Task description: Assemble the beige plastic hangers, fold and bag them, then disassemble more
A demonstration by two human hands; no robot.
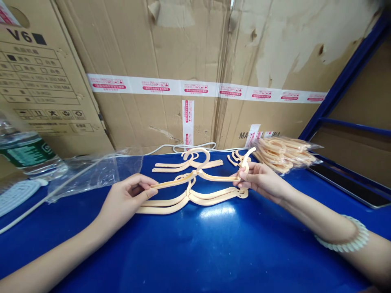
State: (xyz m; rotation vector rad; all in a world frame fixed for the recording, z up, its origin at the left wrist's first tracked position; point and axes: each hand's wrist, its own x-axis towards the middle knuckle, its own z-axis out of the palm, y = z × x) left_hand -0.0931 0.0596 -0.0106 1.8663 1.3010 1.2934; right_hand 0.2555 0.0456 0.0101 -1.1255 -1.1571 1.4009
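Observation:
A cream plastic clothes hanger [215,177] is held up above the blue table, its hook uppermost. My left hand [126,197] pinches the tip of its left arm between thumb and fingers. At the other end, my right hand [264,181] grips the right arm's tip along with a small curved cream piece [249,156] that sticks up from the fingers. Below and behind the held hanger lie more cream hangers [166,209], and farther back is another hanger group [210,164]. Several small curved pieces [234,157] sit beside my right hand, partly hidden by it.
A clear bag of cream plastic parts [282,152] lies at the back right, near a dark flat device [351,185]. On the left are a water bottle [27,152], crumpled clear plastic [100,173] and a white brush-like object [21,195]. Cardboard [152,118] stands behind the blue table [195,252].

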